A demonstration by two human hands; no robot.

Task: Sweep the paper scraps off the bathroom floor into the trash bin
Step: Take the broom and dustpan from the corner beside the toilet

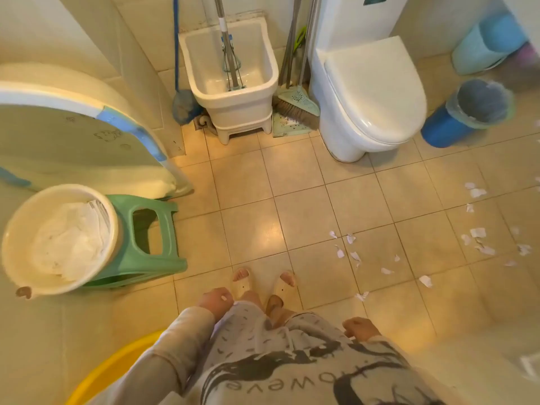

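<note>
Several white paper scraps (355, 256) lie scattered on the beige tile floor, from my feet out to the right edge (478, 232). A blue trash bin (450, 128) with a clear liner stands right of the toilet. A pale green broom (295, 105) and its dustpan (287, 127) lean in the gap between the mop sink and the toilet. My left hand (214, 302) hangs beside my thigh, fingers curled, holding nothing. My right hand (361, 328) hangs at my right side, also loosely curled with nothing in it.
A white toilet (371, 95) with shut lid stands at the back. A mop sink (230, 92) holds a mop. Left are a green stool (146, 247), a white basin (58, 241) with cloth, a leaning baby tub (73, 135) and a yellow basin (117, 372). A light blue bin (479, 51) lies far right.
</note>
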